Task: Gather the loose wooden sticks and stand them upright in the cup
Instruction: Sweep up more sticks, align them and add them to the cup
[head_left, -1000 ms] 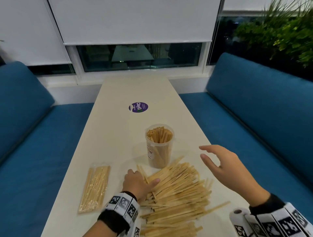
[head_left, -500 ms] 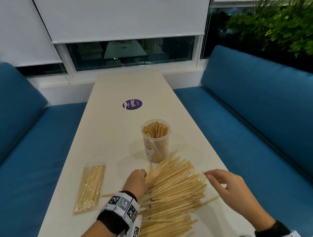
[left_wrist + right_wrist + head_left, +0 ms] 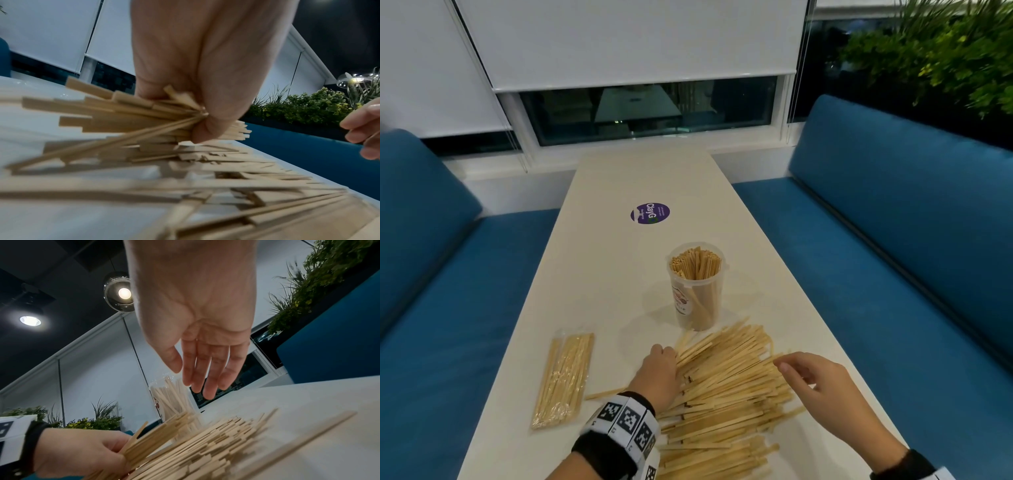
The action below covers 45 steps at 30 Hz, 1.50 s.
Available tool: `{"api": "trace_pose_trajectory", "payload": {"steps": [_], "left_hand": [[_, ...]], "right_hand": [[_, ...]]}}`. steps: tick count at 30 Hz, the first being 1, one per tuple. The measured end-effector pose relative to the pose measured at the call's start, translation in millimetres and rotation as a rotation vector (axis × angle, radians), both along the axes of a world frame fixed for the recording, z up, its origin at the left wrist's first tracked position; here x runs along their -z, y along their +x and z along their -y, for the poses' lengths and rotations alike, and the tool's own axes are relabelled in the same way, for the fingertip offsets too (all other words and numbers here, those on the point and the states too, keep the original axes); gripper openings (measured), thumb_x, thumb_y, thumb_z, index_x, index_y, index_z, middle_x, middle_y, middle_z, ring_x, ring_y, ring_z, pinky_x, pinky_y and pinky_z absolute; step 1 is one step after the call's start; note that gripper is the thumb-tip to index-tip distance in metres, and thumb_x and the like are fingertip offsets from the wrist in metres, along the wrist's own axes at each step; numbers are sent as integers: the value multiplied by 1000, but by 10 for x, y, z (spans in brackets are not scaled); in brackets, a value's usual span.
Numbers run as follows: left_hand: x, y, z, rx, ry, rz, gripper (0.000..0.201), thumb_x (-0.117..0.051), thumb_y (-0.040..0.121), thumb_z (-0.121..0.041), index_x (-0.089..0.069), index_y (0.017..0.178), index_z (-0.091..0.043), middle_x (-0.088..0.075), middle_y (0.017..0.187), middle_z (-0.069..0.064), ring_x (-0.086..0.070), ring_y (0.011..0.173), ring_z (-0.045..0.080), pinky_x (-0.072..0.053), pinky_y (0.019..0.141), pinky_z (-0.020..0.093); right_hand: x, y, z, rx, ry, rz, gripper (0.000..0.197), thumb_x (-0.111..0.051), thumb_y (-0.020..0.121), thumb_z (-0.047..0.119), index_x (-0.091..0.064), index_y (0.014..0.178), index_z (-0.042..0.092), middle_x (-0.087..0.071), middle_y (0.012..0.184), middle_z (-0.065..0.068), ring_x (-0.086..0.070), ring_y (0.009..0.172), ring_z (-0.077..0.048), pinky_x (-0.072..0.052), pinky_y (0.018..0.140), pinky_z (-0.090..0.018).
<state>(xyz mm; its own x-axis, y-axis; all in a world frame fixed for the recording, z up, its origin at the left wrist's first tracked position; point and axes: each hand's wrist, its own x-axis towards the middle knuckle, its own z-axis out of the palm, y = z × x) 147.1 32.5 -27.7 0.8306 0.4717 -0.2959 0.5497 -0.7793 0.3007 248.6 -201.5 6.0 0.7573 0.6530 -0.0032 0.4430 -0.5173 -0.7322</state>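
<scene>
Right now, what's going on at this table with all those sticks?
A person is gathering loose wooden sticks spilled across the white table. The left hand has a bunch of them in its grip at the pile's left edge, while the right hand hovers open over the right side. The clear cup behind the pile already holds many upright sticks. A sealed packet of sticks lies untouched to the left.

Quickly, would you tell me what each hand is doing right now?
Left hand: grips a bunch of wooden sticks.
Right hand: open, holding nothing.
</scene>
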Motion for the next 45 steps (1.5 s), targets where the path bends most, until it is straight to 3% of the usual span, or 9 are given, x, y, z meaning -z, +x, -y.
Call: {"api": "trace_pose_trajectory", "payload": {"steps": [5,11,18,22,25,30,34,38,45], "left_hand": [[-109,-58,-50,-24,-76,56,7,-39,95,-20,-36,97,-14,-54,97,8,-55,87,27,-43,75,35],[-349,-131,-74,-6,-258,203,11,-30,96,-14,-30,85,-16,-39,69,-2,-35,54,11,-28,47,23],[-593,-185,39,46,-488,336,18,-33,98,-24,-36,106,-9,-57,102,9,-58,88,21,-46,72,27],[-665,-176,212,133,-508,432,34,-35,97,-12,-32,131,-13,-49,117,-6,-50,107,3,-38,85,3],[-673,-184,245,159,-451,457,52,-31,98,-20,-13,148,-18,-36,144,-5,-37,131,6,-32,109,17],[-692,-185,279,95,-433,421,56,-39,95,-20,-16,145,-15,-46,138,4,-52,117,10,-48,97,27],[-799,-196,242,-54,-548,468,40,-55,89,-17,-37,125,-18,-56,111,-5,-57,97,4,-46,71,6],[-779,-235,206,-160,-641,573,45,-68,80,-17,-40,115,-18,-54,106,-10,-54,91,-6,-45,72,4],[-794,-396,161,-359,-847,591,59,-69,74,-44,-34,117,-24,-56,113,-4,-59,93,8,-46,73,19]], "right_hand": [[-4,-3,-89,-18,-6,-35,15,-52,93,30,-66,98,33,-67,94,18,-61,89,1,-47,73,-10],[-66,-53,-404,-42,76,-255,8,-59,88,38,-63,91,31,-69,86,2,-66,82,-12,-53,71,-24],[-169,-261,-1000,-203,243,-681,71,-72,62,61,-47,120,27,-65,113,2,-62,104,-9,-51,91,-29],[-215,-436,-1292,-113,427,-759,49,-74,73,43,-52,113,25,-68,109,5,-63,103,-7,-52,87,-25],[-242,-534,-1376,4,504,-703,10,-60,87,39,-62,91,30,-73,98,0,-67,94,-8,-52,80,-24],[-260,-576,-1426,114,610,-782,41,-45,96,37,-73,92,7,-76,91,-4,-70,89,-9,-51,79,-26],[-326,-517,-1463,174,699,-839,41,-42,98,33,-71,90,5,-74,91,-13,-70,84,-17,-52,70,-24],[-355,-488,-1504,252,819,-912,32,-42,98,30,-60,108,5,-70,93,-24,-70,75,-27,-58,62,-36],[-424,-381,-1517,337,1019,-883,38,-41,99,30,-45,69,8,-41,55,-8,-59,47,-20,-59,65,-40]]}}
